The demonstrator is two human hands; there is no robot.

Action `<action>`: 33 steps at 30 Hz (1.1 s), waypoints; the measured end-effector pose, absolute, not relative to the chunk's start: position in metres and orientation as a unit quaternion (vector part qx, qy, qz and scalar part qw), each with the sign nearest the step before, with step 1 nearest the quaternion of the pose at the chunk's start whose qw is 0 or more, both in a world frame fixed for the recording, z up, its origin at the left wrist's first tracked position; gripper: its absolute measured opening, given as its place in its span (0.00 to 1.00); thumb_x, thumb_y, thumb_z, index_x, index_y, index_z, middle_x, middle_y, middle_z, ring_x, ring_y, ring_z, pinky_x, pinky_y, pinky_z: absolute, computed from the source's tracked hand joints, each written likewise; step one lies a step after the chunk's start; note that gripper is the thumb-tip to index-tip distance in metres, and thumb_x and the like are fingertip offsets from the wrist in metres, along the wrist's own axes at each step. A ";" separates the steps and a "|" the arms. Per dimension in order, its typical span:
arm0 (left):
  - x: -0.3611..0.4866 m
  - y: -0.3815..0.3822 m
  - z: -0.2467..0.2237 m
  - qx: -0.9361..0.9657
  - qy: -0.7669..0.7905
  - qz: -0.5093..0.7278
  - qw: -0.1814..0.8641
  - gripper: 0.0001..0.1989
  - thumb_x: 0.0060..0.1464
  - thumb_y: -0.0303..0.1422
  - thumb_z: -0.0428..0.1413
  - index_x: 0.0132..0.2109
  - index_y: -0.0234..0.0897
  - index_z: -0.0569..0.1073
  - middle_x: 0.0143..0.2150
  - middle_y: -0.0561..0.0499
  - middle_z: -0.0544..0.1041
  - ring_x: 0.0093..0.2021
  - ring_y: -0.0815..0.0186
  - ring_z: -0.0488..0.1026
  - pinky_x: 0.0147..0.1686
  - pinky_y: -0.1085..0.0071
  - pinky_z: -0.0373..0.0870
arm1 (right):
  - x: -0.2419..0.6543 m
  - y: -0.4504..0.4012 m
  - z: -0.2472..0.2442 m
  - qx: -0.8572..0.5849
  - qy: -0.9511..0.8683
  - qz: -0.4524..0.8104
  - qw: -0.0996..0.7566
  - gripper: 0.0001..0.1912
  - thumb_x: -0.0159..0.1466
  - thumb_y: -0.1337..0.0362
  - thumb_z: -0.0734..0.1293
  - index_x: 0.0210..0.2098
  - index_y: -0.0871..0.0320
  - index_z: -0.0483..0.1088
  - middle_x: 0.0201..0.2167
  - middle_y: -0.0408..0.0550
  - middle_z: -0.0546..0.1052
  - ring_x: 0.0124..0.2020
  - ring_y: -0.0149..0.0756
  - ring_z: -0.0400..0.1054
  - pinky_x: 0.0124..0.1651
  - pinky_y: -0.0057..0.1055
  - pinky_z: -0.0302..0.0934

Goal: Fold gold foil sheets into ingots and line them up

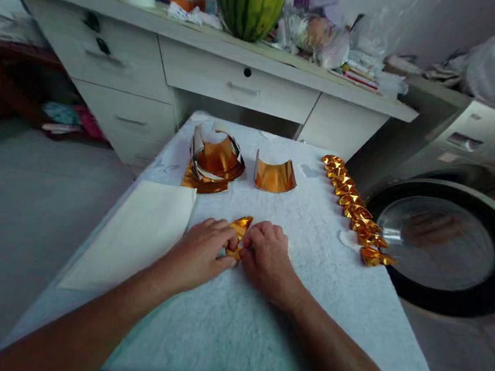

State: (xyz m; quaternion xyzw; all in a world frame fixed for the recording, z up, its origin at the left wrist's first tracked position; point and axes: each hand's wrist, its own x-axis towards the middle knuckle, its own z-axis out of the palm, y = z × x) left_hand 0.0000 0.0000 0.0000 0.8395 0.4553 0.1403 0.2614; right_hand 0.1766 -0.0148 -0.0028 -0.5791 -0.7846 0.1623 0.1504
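Between my two hands, at the middle of the cloth-covered table (330, 320), is a piece of gold foil paper (240, 226), partly folded. My left hand (207, 246) pinches its left side, with thumb and fingers closed on it. My right hand (268, 261) has its fingers curled against the right edge of the same piece. Beyond my hands lie a curled single sheet of gold paper (275, 176) and a stack of curled gold sheets (218, 160). Along the right edge runs a row of folded gold foil ingots (352, 203), with the nearest one slightly apart.
A white paper sheet (134, 237) lies on the table's left side. Behind stands a white drawer counter (239, 77) bearing a cut watermelon (246, 4) and plastic bags. On the right, a washing machine (457, 138) has its round door (440, 237) open beside the table.
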 end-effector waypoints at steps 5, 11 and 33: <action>0.000 0.001 0.000 0.844 0.452 0.139 0.254 0.01 0.54 0.30 0.55 0.36 0.39 0.69 0.39 0.51 0.71 0.43 0.59 0.66 0.43 0.64 0.62 | 0.174 -0.017 -0.002 -0.579 -0.784 0.164 0.155 0.04 0.62 0.65 0.66 0.37 0.58 0.69 0.41 0.50 0.69 0.44 0.42 0.58 0.47 0.39 0.53; -0.001 0.001 -0.001 0.848 0.451 0.135 0.244 0.01 0.55 0.30 0.54 0.36 0.40 0.69 0.39 0.51 0.71 0.43 0.59 0.66 0.43 0.64 0.62 | 0.174 -0.017 0.001 -0.579 -0.784 0.165 0.154 0.05 0.61 0.63 0.66 0.36 0.58 0.68 0.42 0.50 0.68 0.44 0.43 0.58 0.47 0.39 0.53; 0.001 0.000 -0.003 0.838 0.464 0.141 0.249 0.03 0.52 0.28 0.55 0.35 0.40 0.68 0.39 0.51 0.71 0.43 0.59 0.65 0.42 0.64 0.61 | 0.197 -0.016 -0.002 -0.598 -0.773 0.146 0.154 0.35 0.58 0.65 0.65 0.65 0.51 0.56 0.58 0.57 0.60 0.57 0.52 0.55 0.57 0.53 0.53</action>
